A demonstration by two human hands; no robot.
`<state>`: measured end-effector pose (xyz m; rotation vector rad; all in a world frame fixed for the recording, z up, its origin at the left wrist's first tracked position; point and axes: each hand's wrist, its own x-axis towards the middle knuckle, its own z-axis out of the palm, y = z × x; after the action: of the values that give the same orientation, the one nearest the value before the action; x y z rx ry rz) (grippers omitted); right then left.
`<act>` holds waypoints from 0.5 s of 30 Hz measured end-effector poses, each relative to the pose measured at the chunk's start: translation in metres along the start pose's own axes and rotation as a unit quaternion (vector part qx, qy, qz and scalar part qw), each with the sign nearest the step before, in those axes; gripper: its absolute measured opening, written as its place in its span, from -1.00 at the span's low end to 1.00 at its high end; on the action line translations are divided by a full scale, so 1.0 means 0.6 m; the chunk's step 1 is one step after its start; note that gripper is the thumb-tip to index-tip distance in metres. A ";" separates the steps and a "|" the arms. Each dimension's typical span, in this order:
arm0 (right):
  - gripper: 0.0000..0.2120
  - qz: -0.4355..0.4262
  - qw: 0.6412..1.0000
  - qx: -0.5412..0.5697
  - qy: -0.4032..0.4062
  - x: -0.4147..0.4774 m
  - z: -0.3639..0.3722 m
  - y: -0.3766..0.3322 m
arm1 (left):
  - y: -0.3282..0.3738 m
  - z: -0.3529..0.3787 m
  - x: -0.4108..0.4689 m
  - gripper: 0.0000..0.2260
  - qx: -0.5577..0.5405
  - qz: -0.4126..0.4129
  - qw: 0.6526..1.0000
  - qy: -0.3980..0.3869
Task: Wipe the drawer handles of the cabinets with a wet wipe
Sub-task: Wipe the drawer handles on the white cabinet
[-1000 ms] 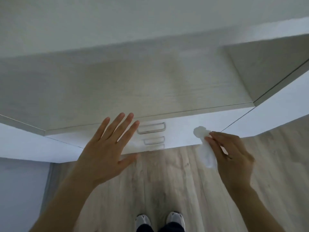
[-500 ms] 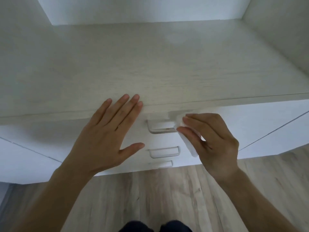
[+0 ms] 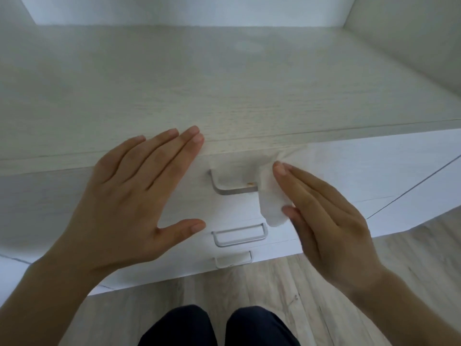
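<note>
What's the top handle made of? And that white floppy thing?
Top handle: probably brushed metal, silvery grey with a dull sheen. Wipe: a thin, soft, cloth-like sheet, white, creased and drooping where the right hand pinches it.

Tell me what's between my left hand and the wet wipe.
The top drawer handle lies between the left hand and the wet wipe, which covers the handle's right end. This shows in the head view.

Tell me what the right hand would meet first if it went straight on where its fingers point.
Probably the right end of the top drawer handle: the right hand pinches the wet wipe over that end, though depth is unclear.
</note>
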<state>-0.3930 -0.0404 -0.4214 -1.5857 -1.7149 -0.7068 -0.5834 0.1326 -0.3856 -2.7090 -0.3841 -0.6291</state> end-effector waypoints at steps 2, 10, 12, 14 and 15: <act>-0.76 -0.007 1.000 0.000 -0.004 0.003 -0.006 0.009 | 0.000 -0.002 0.001 -0.32 -0.002 0.000 1.000 0.003; -0.79 -0.030 0.998 -0.030 0.052 0.013 0.013 0.011 | 0.002 0.000 0.002 -0.32 -0.003 -0.003 1.000 0.013; -0.81 -0.034 0.996 -0.041 0.068 0.018 0.019 0.006 | 0.003 0.000 0.001 -0.32 -0.005 -0.007 1.000 0.012; -0.83 -0.037 0.995 -0.042 0.083 0.025 0.027 -0.002 | 0.003 0.000 0.001 -0.32 -0.006 -0.011 1.000 0.010; -0.83 -0.036 0.995 -0.038 0.087 0.029 0.032 -0.007 | 0.003 -0.001 0.002 -0.32 -0.006 -0.012 1.000 0.009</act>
<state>-0.3999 -0.0148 -0.4192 -1.4712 -1.6409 -0.9287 -0.5821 0.1310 -0.3853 -2.7113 -0.4090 -0.6638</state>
